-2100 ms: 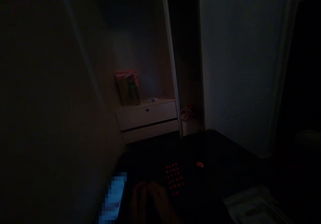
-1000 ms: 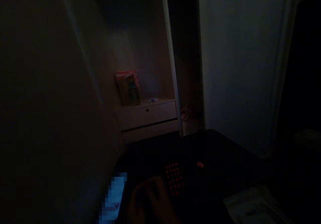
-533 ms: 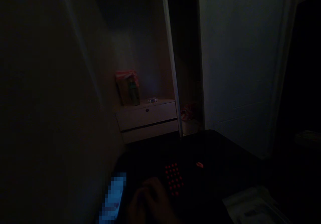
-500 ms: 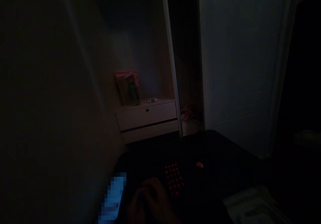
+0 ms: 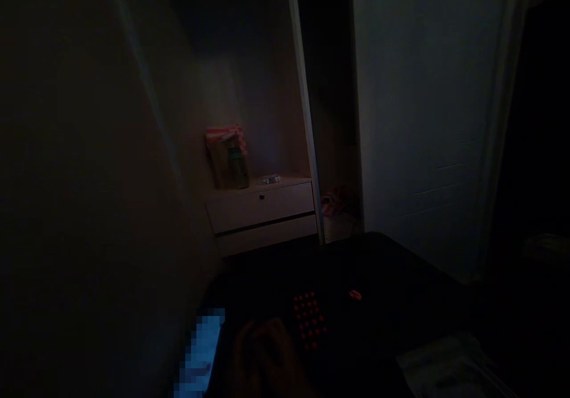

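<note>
Head view, very dim. One hand [image 5: 262, 350] at the bottom edge, resting on a dark surface [image 5: 401, 279], just left of a grid of red dots [image 5: 309, 321]; left or right not discernible, grip not discernible, fingers possibly curled. Glowing blue screen [image 5: 202, 350] just beside the hand. Small red mark [image 5: 355, 294] right of the grid. Drawer unit [image 5: 262, 211] beyond, packet [image 5: 227, 157] on top. Judged best practice: slow, deliberate fingertip contact, given poor light.
</note>
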A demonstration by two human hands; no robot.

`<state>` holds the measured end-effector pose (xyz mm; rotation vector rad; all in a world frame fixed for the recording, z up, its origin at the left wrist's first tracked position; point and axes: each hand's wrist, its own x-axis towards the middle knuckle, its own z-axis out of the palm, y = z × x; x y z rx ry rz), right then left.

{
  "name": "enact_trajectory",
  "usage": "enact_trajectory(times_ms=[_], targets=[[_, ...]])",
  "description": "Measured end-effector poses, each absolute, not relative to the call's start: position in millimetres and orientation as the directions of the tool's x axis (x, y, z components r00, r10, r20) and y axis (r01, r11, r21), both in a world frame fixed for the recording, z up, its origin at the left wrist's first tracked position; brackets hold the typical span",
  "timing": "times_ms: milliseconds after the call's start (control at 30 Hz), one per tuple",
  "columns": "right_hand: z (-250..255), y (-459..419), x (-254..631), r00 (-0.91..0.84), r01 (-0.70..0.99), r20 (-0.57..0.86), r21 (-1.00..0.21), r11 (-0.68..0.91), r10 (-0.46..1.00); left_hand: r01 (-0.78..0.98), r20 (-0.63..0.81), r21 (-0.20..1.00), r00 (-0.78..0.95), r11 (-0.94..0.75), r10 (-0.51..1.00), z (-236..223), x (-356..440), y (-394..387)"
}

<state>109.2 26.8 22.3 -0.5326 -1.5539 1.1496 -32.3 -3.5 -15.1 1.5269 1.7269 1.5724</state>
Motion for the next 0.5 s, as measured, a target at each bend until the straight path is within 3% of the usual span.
enact_trajectory(times_ms=[500], targets=[[29.7,23.2,110.5,-0.271,-0.262,0.364,-0.919,0.296,0.891,0.434,0.294,0.893,-0.359,-0.121,0.886,-18.8,-30.3,0.5]])
